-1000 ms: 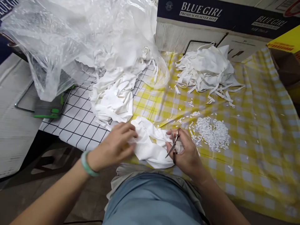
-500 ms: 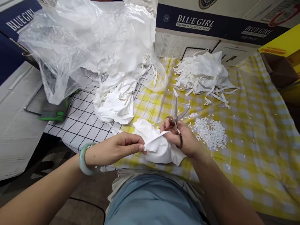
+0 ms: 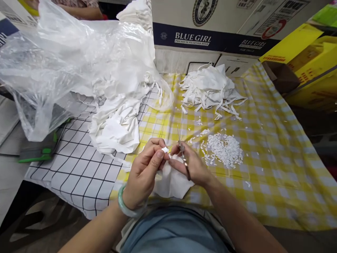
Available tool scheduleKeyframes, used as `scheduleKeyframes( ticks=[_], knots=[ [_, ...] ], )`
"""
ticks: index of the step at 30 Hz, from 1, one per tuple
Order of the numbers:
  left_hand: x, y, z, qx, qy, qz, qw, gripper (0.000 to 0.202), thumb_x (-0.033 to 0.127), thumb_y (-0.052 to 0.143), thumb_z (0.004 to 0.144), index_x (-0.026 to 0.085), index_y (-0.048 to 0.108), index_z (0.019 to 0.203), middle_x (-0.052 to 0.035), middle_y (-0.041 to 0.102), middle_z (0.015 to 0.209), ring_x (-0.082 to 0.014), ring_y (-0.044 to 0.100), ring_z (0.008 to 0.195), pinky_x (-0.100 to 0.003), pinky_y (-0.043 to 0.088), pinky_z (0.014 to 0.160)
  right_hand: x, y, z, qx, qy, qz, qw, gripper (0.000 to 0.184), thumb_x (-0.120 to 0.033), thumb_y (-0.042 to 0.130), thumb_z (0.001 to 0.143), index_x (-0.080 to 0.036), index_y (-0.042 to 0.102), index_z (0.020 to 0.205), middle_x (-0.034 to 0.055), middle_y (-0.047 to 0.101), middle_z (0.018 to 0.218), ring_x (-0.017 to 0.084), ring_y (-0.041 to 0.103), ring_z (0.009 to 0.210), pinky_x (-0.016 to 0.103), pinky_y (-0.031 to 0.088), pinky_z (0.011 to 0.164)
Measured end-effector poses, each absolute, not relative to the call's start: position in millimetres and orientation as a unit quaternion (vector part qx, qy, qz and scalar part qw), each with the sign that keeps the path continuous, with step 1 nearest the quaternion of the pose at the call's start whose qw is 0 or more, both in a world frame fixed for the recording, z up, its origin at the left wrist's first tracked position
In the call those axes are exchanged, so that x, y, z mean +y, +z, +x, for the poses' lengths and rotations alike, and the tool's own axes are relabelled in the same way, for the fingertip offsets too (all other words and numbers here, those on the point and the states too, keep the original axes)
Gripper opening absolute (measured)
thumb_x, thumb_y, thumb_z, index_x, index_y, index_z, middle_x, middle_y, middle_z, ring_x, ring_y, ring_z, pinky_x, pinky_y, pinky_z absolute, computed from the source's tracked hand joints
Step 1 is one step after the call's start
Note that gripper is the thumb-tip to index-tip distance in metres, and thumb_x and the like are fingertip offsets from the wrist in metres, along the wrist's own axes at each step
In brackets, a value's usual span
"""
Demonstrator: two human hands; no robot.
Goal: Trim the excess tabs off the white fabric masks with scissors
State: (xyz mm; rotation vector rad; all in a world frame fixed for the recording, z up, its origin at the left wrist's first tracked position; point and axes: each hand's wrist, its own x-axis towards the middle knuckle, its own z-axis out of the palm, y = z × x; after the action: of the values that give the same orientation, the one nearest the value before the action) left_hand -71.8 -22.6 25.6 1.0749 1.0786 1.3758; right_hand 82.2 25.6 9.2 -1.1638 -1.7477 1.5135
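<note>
My left hand (image 3: pixel 147 168), with a pale green bangle (image 3: pixel 125 205) at the wrist, pinches the edge of a white fabric piece (image 3: pixel 173 181). The cloth hangs below both hands at the table's front edge. Close beside it, my right hand (image 3: pixel 192 163) has a pair of scissors (image 3: pixel 184 160) looped on its fingers, blades pointing away from me. Its thumb and forefinger also meet the cloth's edge. To the right lies a heap of small white clippings (image 3: pixel 226 149). White strapped garments (image 3: pixel 210 88) are piled behind the clippings; more white cloth (image 3: pixel 116 128) lies to the left.
A large clear plastic bag (image 3: pixel 65 63) covers the back left. Blue Girl cartons (image 3: pixel 189 38) stand along the back. Yellow boxes (image 3: pixel 310 66) are at the right. A green-and-grey tool (image 3: pixel 39 149) lies left. Another person's arm (image 3: pixel 84 12) shows at the top left.
The view has shifted, so the table's things sit further left. My left hand has turned upward and come closer to my right. The scissors' blades, spread before, now look nearly together.
</note>
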Motion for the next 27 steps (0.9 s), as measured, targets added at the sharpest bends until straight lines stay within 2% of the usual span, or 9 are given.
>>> scheduleKeyframes(
  ticks=[2,4,7,10,20,27],
  knots=[
    [-23,18,-64,0.463,0.569,0.462,0.497,0.023,0.026,0.052,0.098,0.018,0.067,0.083,-0.0069,0.048,0.104,-0.0183,0.051,0.103,-0.025,0.044,0.075,23,18,104,-0.721,0.436,-0.469,0.265,0.032,-0.044,0.072,0.075,-0.021,0.056,0.09,0.0047,0.057,0.094,0.022,0.051,0.091,0.037,0.042,0.084],
    [-23,12,-56,0.469,0.564,0.479,0.483,0.023,0.026,0.052,0.098,0.019,0.068,0.084,-0.007,0.048,0.106,-0.02,0.048,0.111,-0.027,0.044,0.084,16,23,117,-0.767,0.362,-0.471,0.242,0.035,-0.046,0.076,0.073,-0.02,0.056,0.086,0.0045,0.058,0.089,0.023,0.048,0.091,0.037,0.039,0.083],
    [-23,5,-46,0.46,0.565,0.497,0.472,0.022,0.025,0.051,0.097,0.02,0.068,0.083,-0.0065,0.049,0.103,-0.0211,0.045,0.114,-0.032,0.041,0.096,4,24,121,-0.794,0.323,-0.471,0.209,0.041,-0.05,0.079,0.069,-0.02,0.051,0.072,0.0014,0.057,0.074,0.021,0.047,0.081,0.035,0.035,0.077],
    [-22,1,-40,0.455,0.558,0.511,0.469,0.023,0.023,0.05,0.097,0.021,0.067,0.082,-0.0056,0.05,0.097,-0.0213,0.044,0.113,-0.036,0.037,0.102,-3,21,120,-0.785,0.31,-0.49,0.218,0.049,-0.055,0.077,0.07,-0.02,0.044,0.062,-0.0012,0.052,0.063,0.017,0.045,0.071,0.033,0.032,0.072],
    [-20,1,-36,0.459,0.543,0.553,0.435,0.024,0.016,0.046,0.097,0.02,0.059,0.078,-0.004,0.048,0.098,-0.0188,0.042,0.112,-0.031,0.037,0.098,-5,17,123,-0.773,0.29,-0.514,0.234,0.048,-0.055,0.077,0.069,-0.019,0.047,0.059,-0.0024,0.05,0.057,0.015,0.044,0.063,0.03,0.03,0.067],
    [-21,-2,-35,0.46,0.539,0.562,0.427,0.024,0.016,0.046,0.097,0.021,0.058,0.077,-0.0044,0.05,0.09,-0.0208,0.042,0.113,-0.035,0.036,0.1,-3,18,122,-0.768,0.296,-0.52,0.228,0.044,-0.052,0.077,0.068,-0.019,0.05,0.059,-0.0027,0.051,0.056,0.014,0.045,0.062,0.031,0.03,0.068]
  ],
)
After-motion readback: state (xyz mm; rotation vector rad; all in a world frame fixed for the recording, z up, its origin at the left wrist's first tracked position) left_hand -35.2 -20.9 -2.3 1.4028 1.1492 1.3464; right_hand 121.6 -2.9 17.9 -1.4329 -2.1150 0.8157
